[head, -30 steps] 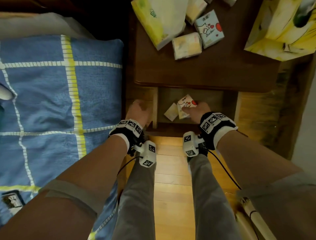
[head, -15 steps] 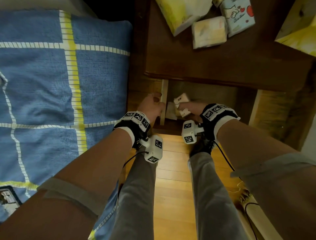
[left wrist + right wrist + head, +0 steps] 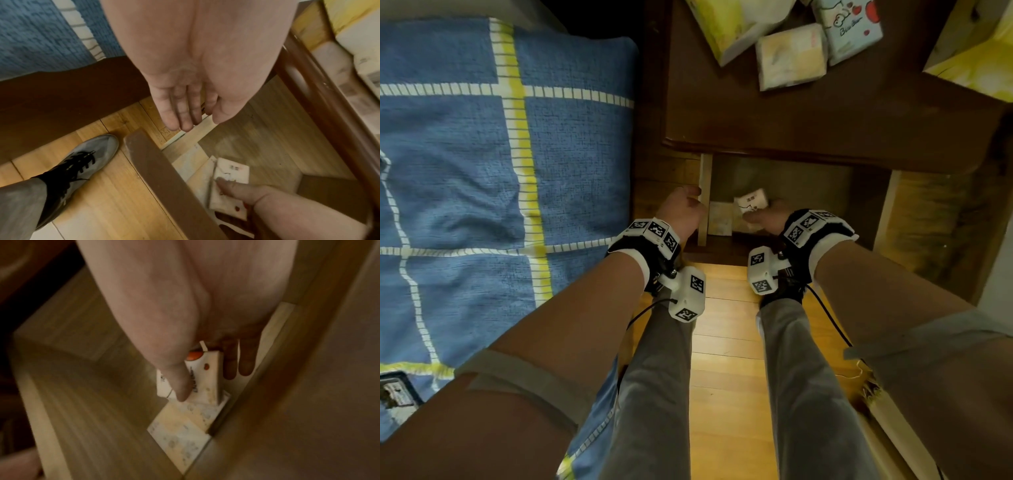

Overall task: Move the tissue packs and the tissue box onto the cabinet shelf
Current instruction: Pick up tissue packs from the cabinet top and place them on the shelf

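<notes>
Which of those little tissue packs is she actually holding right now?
The white pack with red spots, pinched in the right hand inside the cabinet shelf. A pale yellow pack lies flat beneath it; others sit untouched on top.

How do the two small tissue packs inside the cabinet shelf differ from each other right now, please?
The white cartoon-print tissue pack is pinched in the right hand and tilted up on edge; the yellow patterned tissue pack lies flat on the shelf, untouched. The cartoon-print pack carries red spots and dark lettering; the patterned pack shows pale yellow and grey blotches. The held pack's lower end sits over the flat one. Both are small soft packs.
</notes>
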